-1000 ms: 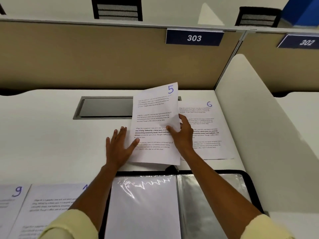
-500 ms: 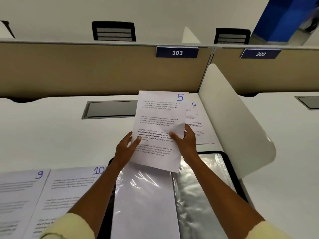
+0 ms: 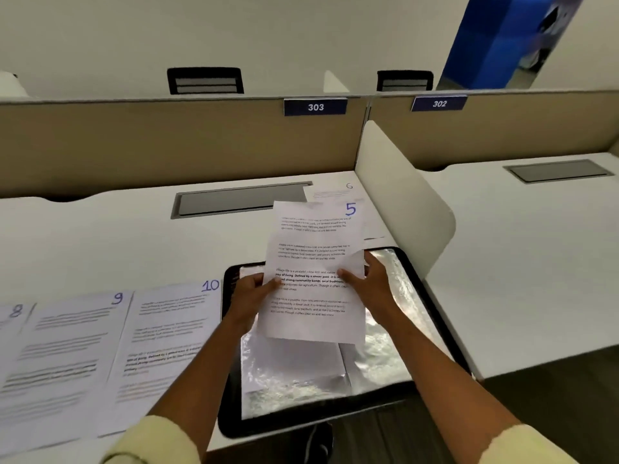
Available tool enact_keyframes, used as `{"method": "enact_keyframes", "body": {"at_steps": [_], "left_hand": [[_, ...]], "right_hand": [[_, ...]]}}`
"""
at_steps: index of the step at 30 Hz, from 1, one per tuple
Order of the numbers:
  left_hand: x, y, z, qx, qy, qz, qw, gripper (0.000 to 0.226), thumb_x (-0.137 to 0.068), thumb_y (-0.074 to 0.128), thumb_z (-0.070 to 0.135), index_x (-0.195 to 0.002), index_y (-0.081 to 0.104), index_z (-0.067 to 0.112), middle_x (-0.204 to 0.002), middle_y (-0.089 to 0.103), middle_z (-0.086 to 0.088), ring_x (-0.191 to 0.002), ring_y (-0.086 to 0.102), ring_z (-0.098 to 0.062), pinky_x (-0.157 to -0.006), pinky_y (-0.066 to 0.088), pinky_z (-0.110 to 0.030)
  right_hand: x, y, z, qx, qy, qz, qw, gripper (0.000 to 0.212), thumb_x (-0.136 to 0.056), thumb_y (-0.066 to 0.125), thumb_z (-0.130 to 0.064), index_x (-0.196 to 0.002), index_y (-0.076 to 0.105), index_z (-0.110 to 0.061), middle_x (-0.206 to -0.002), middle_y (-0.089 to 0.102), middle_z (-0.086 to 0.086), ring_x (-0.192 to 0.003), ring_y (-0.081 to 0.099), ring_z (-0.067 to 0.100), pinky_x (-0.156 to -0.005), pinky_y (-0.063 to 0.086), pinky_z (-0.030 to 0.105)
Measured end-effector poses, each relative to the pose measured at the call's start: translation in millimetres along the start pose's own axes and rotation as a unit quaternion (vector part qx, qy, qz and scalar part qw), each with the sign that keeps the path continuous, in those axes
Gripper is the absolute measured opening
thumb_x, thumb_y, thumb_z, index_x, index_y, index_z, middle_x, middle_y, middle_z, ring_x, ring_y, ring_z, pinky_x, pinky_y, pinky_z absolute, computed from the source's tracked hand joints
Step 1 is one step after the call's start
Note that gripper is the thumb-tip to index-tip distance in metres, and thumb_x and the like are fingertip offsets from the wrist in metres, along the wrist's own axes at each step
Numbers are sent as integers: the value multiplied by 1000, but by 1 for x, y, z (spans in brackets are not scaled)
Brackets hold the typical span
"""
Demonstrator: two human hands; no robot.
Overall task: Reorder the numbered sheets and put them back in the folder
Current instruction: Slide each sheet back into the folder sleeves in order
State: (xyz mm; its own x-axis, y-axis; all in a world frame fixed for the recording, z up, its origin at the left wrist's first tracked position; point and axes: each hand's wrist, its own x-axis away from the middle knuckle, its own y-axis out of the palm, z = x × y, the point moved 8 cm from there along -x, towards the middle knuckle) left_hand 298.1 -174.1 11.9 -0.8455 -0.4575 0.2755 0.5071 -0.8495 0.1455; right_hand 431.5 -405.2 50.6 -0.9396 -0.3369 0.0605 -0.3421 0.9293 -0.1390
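Note:
Both hands hold the sheet numbered 5 point(image 3: 315, 239) in the air over the open black folder point(image 3: 432, 316), whose shiny plastic sleeves face up. My left hand point(image 3: 249, 293) pinches the sheet's left edge and my right hand point(image 3: 370, 283) pinches its right edge, which is slightly creased. Sheet 6 point(image 3: 331, 190) lies flat on the desk behind, mostly hidden by sheet 5. To the left of the folder lie sheet 10 point(image 3: 160, 336), sheet 9 point(image 3: 73, 346) and sheet 8 point(image 3: 13, 316) in a row.
A white divider panel point(image 3: 402, 195) stands close on the right of the folder. A grey cable hatch point(image 3: 234, 200) is set in the white desk point(image 3: 100, 242) behind the sheets. A beige partition point(image 3: 167, 145) with label 303 closes the back.
Sheet 5 has been lifted off the desk and drawn back toward me, from beside sheet 6 to above the open folder. My left hand went from flat on the desk to pinching the sheet.

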Motion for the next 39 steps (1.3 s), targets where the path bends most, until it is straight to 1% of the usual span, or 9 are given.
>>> {"method": "enact_keyframes", "body": {"at_steps": [7, 10, 13, 18, 22, 28, 30, 35, 39], "left_hand": [[44, 17, -49, 5, -26, -1, 1000, 21, -87, 71, 10, -105, 71, 0, -101, 75, -14, -93, 71, -33, -83, 59, -44], [57, 24, -64, 27, -31, 10, 999, 19, -88, 70, 9, -106, 71, 1, -102, 75, -13, -94, 72, -31, -81, 59, -42], [67, 28, -78, 48, -34, 46, 997, 15, -87, 71, 8, -102, 71, 4, -102, 75, -12, -93, 72, -29, -78, 59, -39], [84, 48, -101, 60, -50, 88, 993, 15, -88, 72, 10, -102, 71, 4, -101, 75, -13, -94, 72, -32, -83, 58, -44], [103, 78, -116, 81, -63, 99, 990, 16, -88, 72, 9, -103, 70, 4, -102, 74, -14, -91, 72, -31, -80, 59, -43], [142, 134, -135, 99, -97, 75, 987, 24, -86, 73, 7, -110, 68, 5, -103, 75, -10, -93, 72, -28, -80, 60, -48], [150, 149, -139, 88, -93, 53, 990, 28, -84, 73, 2, -111, 67, 8, -107, 74, -8, -97, 72, -26, -82, 60, -47], [156, 173, -141, 21, -69, -12, 997, 46, -80, 77, -1, -121, 59, 13, -112, 72, -6, -100, 71, -22, -81, 60, -44], [141, 157, -125, -108, -4, 81, 991, 41, -86, 75, 13, -120, 53, 17, -100, 70, -10, -84, 71, -24, -70, 61, -33]], "right_hand": [[75, -26, 31, -30, 59, 4, 998, 45, -83, 81, -33, -124, 62, -27, -115, 73, -3, -100, 72, 16, -82, 62, 40], [103, -39, 42, -37, 87, 16, 995, 32, -90, 73, -36, -119, 64, -26, -113, 74, 0, -92, 73, 12, -72, 60, 26], [131, -55, 64, -90, 141, 46, 985, 31, -93, 69, -38, -119, 64, -23, -111, 71, -6, -95, 69, 9, -74, 54, 20], [174, -74, 104, -212, 218, 100, 947, 31, -91, 73, -29, -116, 67, -13, -111, 73, 8, -103, 69, 24, -82, 61, 40], [203, -82, 116, -281, 236, 112, 924, 33, -85, 77, -19, -115, 66, -9, -112, 72, 16, -99, 67, 28, -81, 60, 39], [227, -104, 127, -333, 230, 121, 906, 45, -84, 75, -2, -126, 62, -12, -114, 74, 10, -108, 69, 24, -81, 60, 42], [231, -117, 131, -311, 230, 132, 913, 49, -84, 76, -2, -129, 61, -12, -115, 73, 8, -109, 69, 24, -78, 61, 41], [248, -150, 138, -254, 225, 148, 929, 44, -87, 72, 1, -127, 60, -13, -115, 71, 6, -102, 68, 17, -65, 58, 24], [266, -176, 153, -243, 219, 170, 930, 44, -88, 70, 3, -127, 59, -15, -115, 70, 7, -105, 68, 19, -79, 58, 29]]}}
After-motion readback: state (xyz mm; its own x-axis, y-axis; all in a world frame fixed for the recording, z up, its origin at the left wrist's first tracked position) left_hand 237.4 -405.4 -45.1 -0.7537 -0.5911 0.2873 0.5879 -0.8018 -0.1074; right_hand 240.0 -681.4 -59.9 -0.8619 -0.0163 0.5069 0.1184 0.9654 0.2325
